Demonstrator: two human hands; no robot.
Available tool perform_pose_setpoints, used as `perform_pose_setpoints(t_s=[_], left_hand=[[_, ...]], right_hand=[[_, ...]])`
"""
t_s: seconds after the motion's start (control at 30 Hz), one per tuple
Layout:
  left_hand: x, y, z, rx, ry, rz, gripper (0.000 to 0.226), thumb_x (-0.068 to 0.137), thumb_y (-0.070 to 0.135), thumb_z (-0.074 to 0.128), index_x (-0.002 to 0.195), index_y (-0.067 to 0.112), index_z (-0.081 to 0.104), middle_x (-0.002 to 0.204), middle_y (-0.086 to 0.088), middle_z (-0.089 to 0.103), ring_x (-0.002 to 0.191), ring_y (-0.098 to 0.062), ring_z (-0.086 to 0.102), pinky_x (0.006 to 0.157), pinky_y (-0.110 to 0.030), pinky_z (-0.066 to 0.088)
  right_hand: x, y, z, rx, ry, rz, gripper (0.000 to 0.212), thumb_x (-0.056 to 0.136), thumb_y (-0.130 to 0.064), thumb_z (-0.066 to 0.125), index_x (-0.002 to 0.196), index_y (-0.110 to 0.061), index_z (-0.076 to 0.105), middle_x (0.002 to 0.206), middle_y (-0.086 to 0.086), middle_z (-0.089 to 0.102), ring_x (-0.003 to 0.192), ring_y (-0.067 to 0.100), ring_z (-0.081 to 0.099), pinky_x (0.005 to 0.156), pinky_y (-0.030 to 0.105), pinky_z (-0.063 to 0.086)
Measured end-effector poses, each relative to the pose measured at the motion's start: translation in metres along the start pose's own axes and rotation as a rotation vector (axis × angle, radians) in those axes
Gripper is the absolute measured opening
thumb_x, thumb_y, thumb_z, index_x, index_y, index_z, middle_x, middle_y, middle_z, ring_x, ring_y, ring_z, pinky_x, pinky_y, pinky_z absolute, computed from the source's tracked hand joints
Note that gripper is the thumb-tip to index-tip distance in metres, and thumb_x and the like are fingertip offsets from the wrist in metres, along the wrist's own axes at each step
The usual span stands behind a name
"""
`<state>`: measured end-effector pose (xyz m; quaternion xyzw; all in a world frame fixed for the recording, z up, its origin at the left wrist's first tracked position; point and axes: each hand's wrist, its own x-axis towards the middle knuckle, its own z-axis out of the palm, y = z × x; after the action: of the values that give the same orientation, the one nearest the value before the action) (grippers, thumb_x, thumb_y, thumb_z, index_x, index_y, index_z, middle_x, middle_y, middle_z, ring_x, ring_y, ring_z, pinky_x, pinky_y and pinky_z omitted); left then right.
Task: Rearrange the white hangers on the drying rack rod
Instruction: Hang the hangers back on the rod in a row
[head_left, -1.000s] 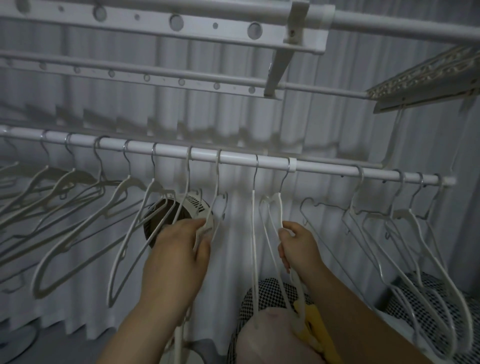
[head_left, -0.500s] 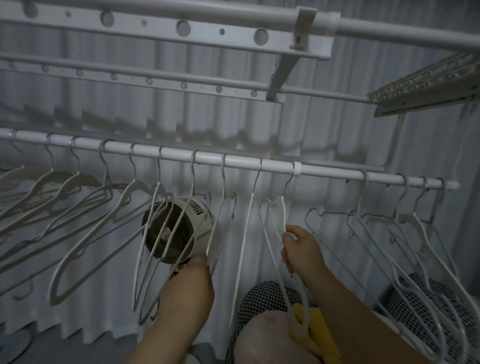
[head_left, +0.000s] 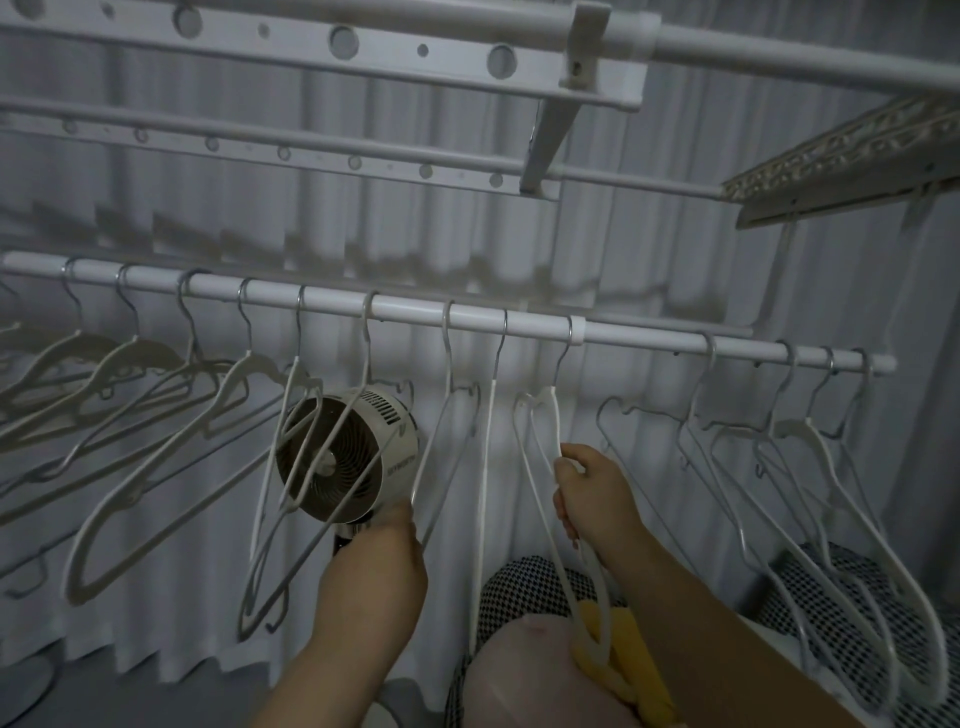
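A white rod (head_left: 649, 338) runs across the view with several white hangers hooked on it. My left hand (head_left: 376, 564) is low under the rod, its fingers curled on the lower arm of a white hanger (head_left: 441, 447) just right of the fan. My right hand (head_left: 592, 499) grips the side of another white hanger (head_left: 537, 441), two hooks further right. One thin hanger (head_left: 488, 467) hangs straight between the two. A group of hangers (head_left: 810, 493) crowds the rod's right end, and several more (head_left: 156, 415) lean along the left part.
A small round fan (head_left: 343, 457) stands behind the hangers at centre left. Upper rack bars (head_left: 363, 47) with holes run overhead. Pleated grey curtain fills the background. Checked fabric (head_left: 519, 587) and a yellow item (head_left: 628, 654) lie below my right arm.
My left hand has dropped from the hanger's neck near the fan to its lower arm. The hangers left of it have swung and spread. My right hand has kept its grip.
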<state>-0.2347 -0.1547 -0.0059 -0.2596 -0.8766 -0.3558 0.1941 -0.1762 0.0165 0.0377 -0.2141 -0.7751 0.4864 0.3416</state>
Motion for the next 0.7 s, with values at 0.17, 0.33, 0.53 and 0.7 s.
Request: perform_pose_setpoints(t_s=[0.17, 0.33, 0.53, 0.7], left_hand=[[-0.001, -0.003, -0.002, -0.051, 0.024, -0.032, 0.037, 0.095, 0.011, 0.031, 0.131, 0.013, 0.04, 0.076, 0.001, 0.061, 0.079, -0.018, 0.059, 0.058, -0.021, 0.033], [-0.002, -0.004, -0.006, -0.039, 0.008, -0.066, 0.039, 0.095, 0.013, 0.031, 0.133, 0.016, 0.039, 0.097, -0.01, 0.067, 0.078, -0.023, 0.061, 0.064, -0.028, 0.043], [-0.007, -0.001, -0.018, -0.053, 0.102, -0.049, 0.045, 0.092, 0.037, 0.039, 0.135, 0.023, 0.037, 0.126, 0.0, 0.056, 0.108, -0.018, 0.056, 0.07, -0.025, 0.04], [-0.013, 0.02, -0.025, -0.1, 0.2, 0.101, 0.038, 0.084, 0.03, 0.059, 0.118, 0.012, 0.059, 0.12, -0.007, 0.059, 0.11, -0.025, 0.054, 0.083, -0.034, 0.044]], right_hand=[[0.001, 0.0, 0.003, 0.005, -0.015, 0.001, 0.033, 0.095, -0.014, 0.038, 0.127, -0.011, 0.048, 0.057, 0.003, 0.05, 0.041, 0.01, 0.043, 0.03, 0.012, 0.033], [0.001, 0.0, 0.006, 0.004, -0.027, 0.001, 0.033, 0.095, -0.016, 0.038, 0.126, -0.011, 0.048, 0.059, 0.003, 0.05, 0.044, 0.011, 0.042, 0.03, 0.013, 0.033], [0.0, -0.002, 0.007, 0.007, -0.021, 0.008, 0.035, 0.095, -0.016, 0.039, 0.128, -0.011, 0.045, 0.058, 0.004, 0.05, 0.037, 0.008, 0.043, 0.03, 0.013, 0.031], [-0.003, -0.002, 0.001, 0.016, -0.02, 0.018, 0.035, 0.094, -0.016, 0.04, 0.129, -0.012, 0.044, 0.059, 0.004, 0.05, 0.045, 0.011, 0.042, 0.03, 0.012, 0.032]])
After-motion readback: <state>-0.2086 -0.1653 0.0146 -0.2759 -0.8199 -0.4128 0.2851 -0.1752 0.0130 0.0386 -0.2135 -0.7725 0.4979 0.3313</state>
